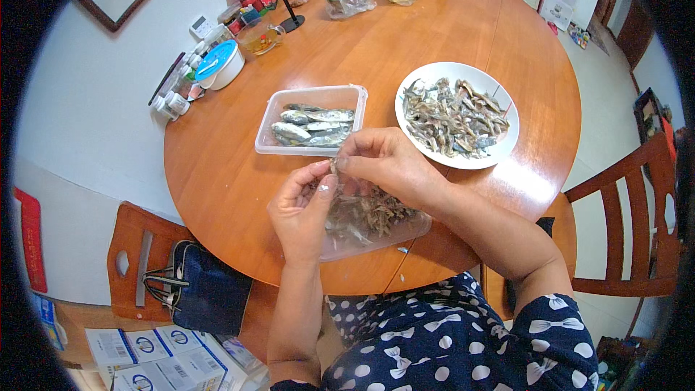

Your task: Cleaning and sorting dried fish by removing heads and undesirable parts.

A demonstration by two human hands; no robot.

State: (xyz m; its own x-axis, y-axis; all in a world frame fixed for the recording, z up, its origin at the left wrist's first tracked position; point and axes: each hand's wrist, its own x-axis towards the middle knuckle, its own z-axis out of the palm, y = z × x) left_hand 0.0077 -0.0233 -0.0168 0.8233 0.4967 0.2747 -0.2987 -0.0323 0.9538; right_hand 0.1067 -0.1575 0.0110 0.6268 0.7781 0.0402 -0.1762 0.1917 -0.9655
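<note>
My left hand (298, 212) and my right hand (399, 168) meet over a clear plastic tub (369, 247) near the table's front edge. Between their fingertips they pinch a small piece of fish (333, 166), mostly covered by the fingers. Brownish shredded fish pieces (385, 216) lie in that tub, partly hidden by my hands. Just beyond, a second clear plastic tub (290, 150) holds several whole small silvery fish (317, 126). To its right a round white plate (502, 147) is heaped with grey fish scraps (453, 119). Silvery flecks stick to my left thumb.
Along the wall side of the round wooden table (217, 157) stand a blue-lidded white bowl (220, 65), a glass cup (260, 38), a black stand (292, 23) and small bottles. Bagged items (350, 1) sit farther back. Wooden chairs flank me; one bears a dark bag (209, 288).
</note>
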